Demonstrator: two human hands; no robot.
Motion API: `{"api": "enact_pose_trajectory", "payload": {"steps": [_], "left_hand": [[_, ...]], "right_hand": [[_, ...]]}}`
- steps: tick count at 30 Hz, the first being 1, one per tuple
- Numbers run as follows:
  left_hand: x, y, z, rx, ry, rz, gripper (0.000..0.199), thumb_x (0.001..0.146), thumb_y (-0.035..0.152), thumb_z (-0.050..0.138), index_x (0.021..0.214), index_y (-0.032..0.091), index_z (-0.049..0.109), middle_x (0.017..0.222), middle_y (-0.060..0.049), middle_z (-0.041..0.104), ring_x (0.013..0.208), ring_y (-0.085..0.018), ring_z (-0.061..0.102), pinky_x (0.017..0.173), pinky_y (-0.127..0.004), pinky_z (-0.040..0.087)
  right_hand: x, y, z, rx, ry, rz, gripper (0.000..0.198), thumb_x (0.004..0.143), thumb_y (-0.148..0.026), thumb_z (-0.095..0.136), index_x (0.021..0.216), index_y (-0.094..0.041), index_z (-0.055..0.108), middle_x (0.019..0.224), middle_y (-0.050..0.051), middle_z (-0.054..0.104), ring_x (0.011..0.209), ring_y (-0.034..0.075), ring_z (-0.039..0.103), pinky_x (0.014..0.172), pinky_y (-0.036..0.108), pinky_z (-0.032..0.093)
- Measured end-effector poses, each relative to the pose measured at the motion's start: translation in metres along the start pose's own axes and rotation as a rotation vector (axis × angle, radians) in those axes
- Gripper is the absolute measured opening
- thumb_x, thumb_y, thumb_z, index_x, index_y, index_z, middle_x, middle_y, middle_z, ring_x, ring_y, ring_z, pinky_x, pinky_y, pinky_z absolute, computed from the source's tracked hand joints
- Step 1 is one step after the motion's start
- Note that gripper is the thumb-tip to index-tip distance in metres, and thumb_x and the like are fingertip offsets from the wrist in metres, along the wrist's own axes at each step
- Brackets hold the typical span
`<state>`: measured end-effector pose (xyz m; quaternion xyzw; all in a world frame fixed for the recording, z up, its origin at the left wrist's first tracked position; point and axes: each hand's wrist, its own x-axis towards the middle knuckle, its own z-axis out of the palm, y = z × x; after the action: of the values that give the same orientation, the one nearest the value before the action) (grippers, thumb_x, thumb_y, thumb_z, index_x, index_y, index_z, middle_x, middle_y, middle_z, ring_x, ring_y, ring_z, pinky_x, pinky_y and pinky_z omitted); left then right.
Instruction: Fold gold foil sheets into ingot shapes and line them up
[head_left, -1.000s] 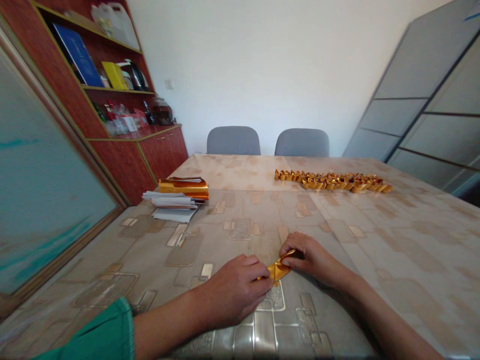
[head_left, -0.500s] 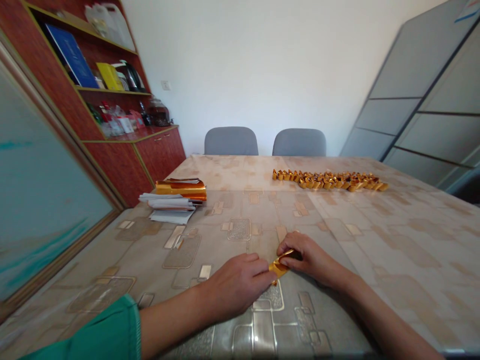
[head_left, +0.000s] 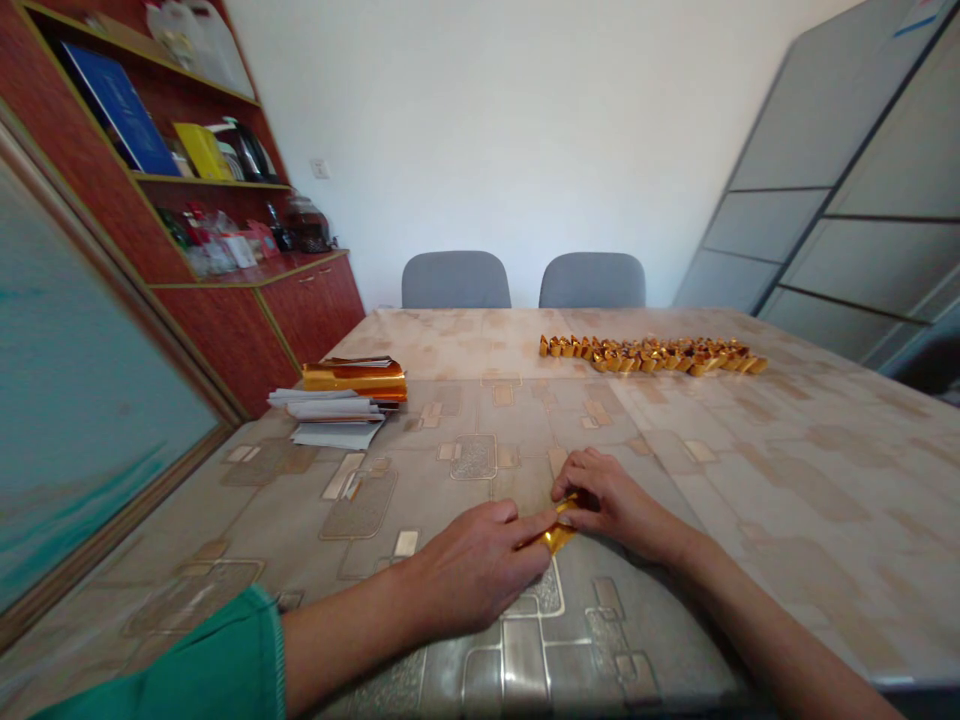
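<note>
A small folded piece of gold foil paper (head_left: 557, 540) lies on the table between my two hands. From the left, my left hand (head_left: 487, 560) grips its near end, the index finger stretched along the top towards my right thumb. My right hand (head_left: 611, 500) pinches the far end between thumb and curled fingers. Both hands rest low at the tabletop, and their fingers hide much of the foil.
Rows of folded gold foil pieces (head_left: 660, 356) stand at the back right of the patterned table (head_left: 435, 650). Stacked gold and white paper sheets (head_left: 337, 405) lie at the back left. Beyond are two grey chairs (head_left: 456, 280) and a red cabinet (head_left: 304, 310).
My left index finger has reached forward onto the foil, close to my right thumb. The foil's raised, open end now looks lower and more covered. The view has shifted slightly.
</note>
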<state>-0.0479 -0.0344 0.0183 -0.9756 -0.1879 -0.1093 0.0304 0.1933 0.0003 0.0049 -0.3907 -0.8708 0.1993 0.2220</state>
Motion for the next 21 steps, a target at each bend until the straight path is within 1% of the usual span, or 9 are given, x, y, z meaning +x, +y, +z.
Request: {"api": "enact_pose_trajectory", "payload": {"steps": [6, 7, 9, 12, 15, 17, 18, 19, 21], "left_hand": [[0.002, 0.002, 0.000, 0.012, -0.063, -0.029, 0.005, 0.094, 0.019, 0.056, 0.096, 0.017, 0.060, 0.115, -0.007, 0.066, 0.079, -0.019, 0.055, 0.070, -0.033, 0.043], [0.001, 0.003, 0.001, 0.006, -0.058, -0.048, 0.006, 0.094, 0.018, 0.056, 0.099, 0.017, 0.060, 0.113, -0.006, 0.066, 0.080, -0.020, 0.055, 0.070, -0.033, 0.043], [0.000, 0.004, 0.002, -0.006, -0.046, -0.068, 0.020, 0.096, 0.018, 0.053, 0.115, 0.017, 0.057, 0.112, -0.007, 0.066, 0.084, -0.021, 0.055, 0.071, -0.033, 0.044], [-0.002, 0.004, 0.004, -0.010, -0.048, -0.036, 0.040, 0.097, 0.020, 0.051, 0.136, 0.017, 0.046, 0.124, -0.009, 0.064, 0.091, -0.023, 0.056, 0.076, -0.034, 0.046], [-0.003, 0.003, 0.004, -0.012, -0.049, -0.036, 0.039, 0.098, 0.023, 0.049, 0.138, 0.019, 0.047, 0.130, -0.010, 0.062, 0.093, -0.023, 0.056, 0.078, -0.035, 0.047], [-0.003, 0.003, 0.004, -0.024, -0.043, -0.047, 0.036, 0.100, 0.024, 0.046, 0.135, 0.019, 0.049, 0.130, -0.010, 0.062, 0.094, -0.023, 0.056, 0.079, -0.035, 0.047], [-0.003, 0.004, 0.003, -0.032, -0.042, -0.050, 0.035, 0.100, 0.025, 0.046, 0.134, 0.020, 0.050, 0.130, -0.010, 0.062, 0.094, -0.022, 0.057, 0.080, -0.034, 0.047], [-0.002, 0.004, 0.003, -0.041, -0.042, -0.053, 0.034, 0.100, 0.025, 0.046, 0.133, 0.020, 0.051, 0.129, -0.010, 0.062, 0.095, -0.022, 0.057, 0.080, -0.034, 0.047], [-0.002, 0.005, 0.003, -0.060, -0.046, -0.066, 0.032, 0.100, 0.025, 0.047, 0.131, 0.021, 0.053, 0.127, -0.010, 0.063, 0.095, -0.022, 0.056, 0.081, -0.034, 0.047]], "right_hand": [[-0.001, 0.005, -0.001, -0.082, -0.005, -0.014, 0.021, 0.090, -0.042, 0.069, 0.091, -0.021, 0.064, 0.091, 0.003, 0.061, 0.092, 0.022, 0.055, 0.081, 0.034, 0.040], [-0.002, 0.004, -0.001, -0.101, -0.004, -0.014, 0.023, 0.090, -0.043, 0.068, 0.091, -0.021, 0.063, 0.092, 0.004, 0.062, 0.092, 0.023, 0.055, 0.081, 0.034, 0.040], [-0.003, 0.001, 0.000, -0.147, 0.005, -0.013, 0.024, 0.092, -0.045, 0.065, 0.094, -0.021, 0.063, 0.094, 0.005, 0.062, 0.094, 0.024, 0.055, 0.083, 0.035, 0.041], [-0.006, -0.004, -0.001, -0.222, 0.038, -0.007, 0.025, 0.093, -0.047, 0.062, 0.097, -0.022, 0.065, 0.095, 0.006, 0.063, 0.094, 0.026, 0.055, 0.085, 0.040, 0.040], [-0.013, -0.007, -0.006, -0.271, 0.100, 0.007, 0.025, 0.096, -0.044, 0.057, 0.105, -0.022, 0.067, 0.103, 0.009, 0.066, 0.099, 0.028, 0.056, 0.090, 0.045, 0.041], [-0.024, -0.009, -0.010, -0.281, 0.172, 0.021, 0.028, 0.100, -0.036, 0.049, 0.118, -0.021, 0.064, 0.115, 0.013, 0.066, 0.107, 0.030, 0.056, 0.095, 0.049, 0.041], [-0.030, -0.012, -0.011, -0.279, 0.245, 0.026, 0.029, 0.101, -0.032, 0.045, 0.120, -0.021, 0.064, 0.117, 0.014, 0.067, 0.107, 0.030, 0.058, 0.095, 0.049, 0.043], [-0.037, -0.015, -0.010, -0.266, 0.264, 0.018, 0.031, 0.101, -0.029, 0.043, 0.123, -0.021, 0.064, 0.118, 0.014, 0.068, 0.107, 0.029, 0.059, 0.095, 0.048, 0.045], [-0.050, -0.022, -0.006, -0.252, 0.194, -0.013, 0.033, 0.101, -0.028, 0.045, 0.128, -0.021, 0.063, 0.124, 0.013, 0.068, 0.112, 0.028, 0.060, 0.099, 0.046, 0.046]]}}
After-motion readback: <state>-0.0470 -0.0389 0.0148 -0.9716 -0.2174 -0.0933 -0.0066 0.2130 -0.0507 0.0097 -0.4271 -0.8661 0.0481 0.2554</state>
